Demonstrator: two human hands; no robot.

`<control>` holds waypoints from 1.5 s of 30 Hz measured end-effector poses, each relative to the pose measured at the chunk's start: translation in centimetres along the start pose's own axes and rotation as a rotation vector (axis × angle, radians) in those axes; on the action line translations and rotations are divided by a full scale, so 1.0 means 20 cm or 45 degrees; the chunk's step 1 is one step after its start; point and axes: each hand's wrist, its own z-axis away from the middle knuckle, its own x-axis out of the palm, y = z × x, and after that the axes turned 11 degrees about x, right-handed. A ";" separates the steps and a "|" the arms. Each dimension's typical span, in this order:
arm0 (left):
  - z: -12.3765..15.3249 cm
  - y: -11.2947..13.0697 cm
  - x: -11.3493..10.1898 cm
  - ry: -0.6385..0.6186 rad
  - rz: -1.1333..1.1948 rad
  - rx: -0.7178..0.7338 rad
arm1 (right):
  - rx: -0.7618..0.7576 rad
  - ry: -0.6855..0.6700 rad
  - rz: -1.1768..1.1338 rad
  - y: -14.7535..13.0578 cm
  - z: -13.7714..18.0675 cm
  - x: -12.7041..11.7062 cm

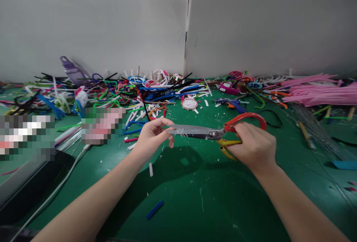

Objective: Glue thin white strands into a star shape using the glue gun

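Observation:
In my right hand [255, 145] is a pair of scissors [195, 131], lying level with the blades pointing left and closed together. Its upper handle is red; the yellow lower part curves beneath my fingers, partly hidden. Whitish smears, perhaps dried glue, cling to the blades. My left hand [154, 132] meets the blade tip, thumb and forefinger pinched around it, the other fingers curled behind. Both hands are above the green table [223, 204]. Below them lie a short blue strip [154, 209] and a small white strip [151, 169].
Colourful pipe cleaners [178, 91] heap along the grey partition [95, 29]. A blue glue gun [232, 105] and a round white badge-like piece [189, 103] lie before them. Pink bundles [323, 91] fill the right. A purple bottle [74, 72] and a white cable [63, 182] are left.

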 end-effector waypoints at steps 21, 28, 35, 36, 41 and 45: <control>-0.01 0.01 0.01 0.122 -0.110 0.008 | 0.797 -0.891 0.118 0.05 0.02 0.07; -0.02 -0.01 0.00 0.233 -0.140 0.047 | 0.877 -1.148 0.020 0.08 0.03 0.09; -0.02 -0.02 -0.01 0.280 -0.179 0.077 | 0.805 -1.074 0.111 0.17 0.07 0.12; -0.02 -0.02 -0.01 0.286 -0.178 0.079 | 0.772 -1.024 0.134 0.18 0.07 0.12; -0.03 -0.02 -0.01 0.289 -0.178 0.069 | 0.599 -0.584 0.116 0.18 0.04 0.10; -0.02 -0.02 0.00 0.284 -0.248 0.035 | 0.478 -0.360 -0.254 0.07 0.01 0.09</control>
